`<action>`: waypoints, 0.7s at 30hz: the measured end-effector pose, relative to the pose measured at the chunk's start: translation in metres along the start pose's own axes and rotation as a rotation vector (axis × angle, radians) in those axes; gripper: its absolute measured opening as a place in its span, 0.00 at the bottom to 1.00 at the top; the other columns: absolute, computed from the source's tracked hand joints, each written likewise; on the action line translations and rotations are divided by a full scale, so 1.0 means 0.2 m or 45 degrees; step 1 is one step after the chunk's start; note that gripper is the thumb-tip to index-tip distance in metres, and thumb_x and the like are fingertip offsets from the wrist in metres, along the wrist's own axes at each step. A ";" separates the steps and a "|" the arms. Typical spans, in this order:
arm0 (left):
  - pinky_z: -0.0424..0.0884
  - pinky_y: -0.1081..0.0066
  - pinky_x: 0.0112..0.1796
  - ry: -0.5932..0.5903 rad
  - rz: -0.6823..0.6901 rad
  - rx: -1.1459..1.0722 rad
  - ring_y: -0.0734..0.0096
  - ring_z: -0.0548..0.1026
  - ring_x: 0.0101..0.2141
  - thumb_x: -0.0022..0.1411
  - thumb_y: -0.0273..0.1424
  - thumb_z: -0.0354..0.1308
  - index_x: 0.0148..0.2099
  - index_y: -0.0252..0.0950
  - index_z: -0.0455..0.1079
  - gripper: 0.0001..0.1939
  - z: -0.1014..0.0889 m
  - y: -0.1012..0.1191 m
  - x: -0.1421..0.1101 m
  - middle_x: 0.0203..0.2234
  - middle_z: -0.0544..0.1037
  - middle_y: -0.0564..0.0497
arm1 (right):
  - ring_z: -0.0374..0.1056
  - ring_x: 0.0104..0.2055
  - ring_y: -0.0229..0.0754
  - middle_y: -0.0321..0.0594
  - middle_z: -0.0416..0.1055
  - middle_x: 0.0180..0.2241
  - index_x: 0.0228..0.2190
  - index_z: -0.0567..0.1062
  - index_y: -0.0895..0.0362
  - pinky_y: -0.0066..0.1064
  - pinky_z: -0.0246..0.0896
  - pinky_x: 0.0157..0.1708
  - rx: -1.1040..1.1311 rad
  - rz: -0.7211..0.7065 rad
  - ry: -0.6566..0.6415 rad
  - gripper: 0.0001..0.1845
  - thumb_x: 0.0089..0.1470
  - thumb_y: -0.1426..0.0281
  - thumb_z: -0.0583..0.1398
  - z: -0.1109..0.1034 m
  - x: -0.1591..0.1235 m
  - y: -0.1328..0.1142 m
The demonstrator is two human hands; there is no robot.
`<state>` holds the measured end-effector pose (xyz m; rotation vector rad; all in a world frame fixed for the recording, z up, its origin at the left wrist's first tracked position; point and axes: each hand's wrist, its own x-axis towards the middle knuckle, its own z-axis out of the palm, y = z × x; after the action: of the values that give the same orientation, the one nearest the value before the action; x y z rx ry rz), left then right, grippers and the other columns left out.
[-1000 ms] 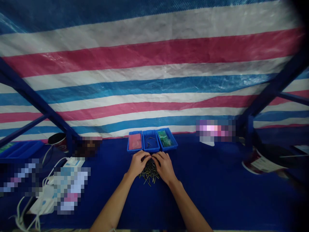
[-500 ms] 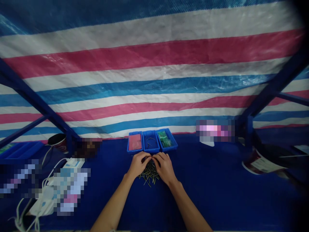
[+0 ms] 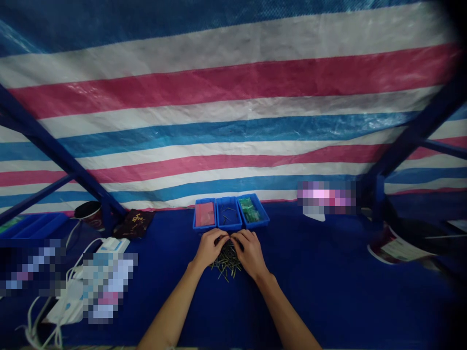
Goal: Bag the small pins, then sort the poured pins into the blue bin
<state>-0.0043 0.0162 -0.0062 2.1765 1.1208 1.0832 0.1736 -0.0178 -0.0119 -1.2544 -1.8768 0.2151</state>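
My left hand (image 3: 210, 247) and my right hand (image 3: 249, 248) meet fingertip to fingertip over the far side of a pile of screws (image 3: 226, 265), thin and brassy, on the blue table. The fingers of both are curled into a pinch. Whatever sits between the fingertips is too small to make out. Just beyond the hands stand three small blue bins side by side. The left bin (image 3: 194, 223) holds something flat and pink, the middle bin (image 3: 229, 227) a few loose screws, the right bin (image 3: 263, 219) green packets.
White power strips with cables (image 3: 65, 306) lie at left, near a dark red packet (image 3: 134, 223) and a dark cup (image 3: 91, 214). At right is a dark red and white tub (image 3: 399, 245). Behind hangs a striped tarp (image 3: 233, 126) between blue frame bars.
The hands keep the same pinch over the pile. The whole view has shifted very slightly.
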 end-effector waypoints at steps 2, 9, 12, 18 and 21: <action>0.70 0.71 0.36 0.005 0.005 -0.007 0.69 0.74 0.30 0.68 0.34 0.56 0.38 0.36 0.77 0.11 0.00 0.00 0.00 0.29 0.78 0.49 | 0.68 0.40 0.45 0.41 0.74 0.38 0.41 0.76 0.54 0.38 0.54 0.42 0.004 0.003 0.001 0.09 0.67 0.70 0.55 0.00 0.00 0.00; 0.69 0.72 0.34 0.010 -0.007 0.001 0.70 0.74 0.29 0.68 0.34 0.56 0.37 0.35 0.76 0.11 0.00 0.00 0.00 0.28 0.78 0.49 | 0.68 0.39 0.44 0.41 0.74 0.37 0.40 0.76 0.53 0.37 0.55 0.41 0.005 -0.001 0.011 0.09 0.67 0.70 0.55 -0.01 0.00 -0.01; 0.69 0.71 0.35 0.011 -0.011 -0.002 0.69 0.74 0.30 0.68 0.35 0.56 0.38 0.36 0.76 0.11 0.00 0.00 0.00 0.29 0.79 0.49 | 0.68 0.39 0.44 0.41 0.74 0.37 0.40 0.76 0.54 0.37 0.55 0.41 0.000 -0.008 0.008 0.09 0.67 0.71 0.55 -0.01 0.00 -0.01; 0.69 0.71 0.35 -0.001 -0.026 -0.009 0.70 0.74 0.30 0.68 0.35 0.55 0.37 0.36 0.76 0.11 0.00 0.00 0.00 0.29 0.78 0.49 | 0.68 0.39 0.44 0.41 0.74 0.37 0.39 0.76 0.53 0.37 0.55 0.40 0.000 -0.005 -0.001 0.10 0.67 0.70 0.54 -0.01 0.00 -0.01; 0.67 0.72 0.33 -0.004 -0.031 0.003 0.70 0.73 0.29 0.69 0.35 0.55 0.36 0.35 0.76 0.12 -0.01 0.00 0.00 0.28 0.77 0.49 | 0.69 0.39 0.44 0.41 0.74 0.37 0.40 0.76 0.53 0.37 0.55 0.41 0.005 -0.003 0.004 0.09 0.67 0.70 0.54 -0.01 0.00 -0.01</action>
<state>-0.0052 0.0167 -0.0055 2.1605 1.1447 1.0681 0.1727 -0.0188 -0.0091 -1.2493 -1.8743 0.2160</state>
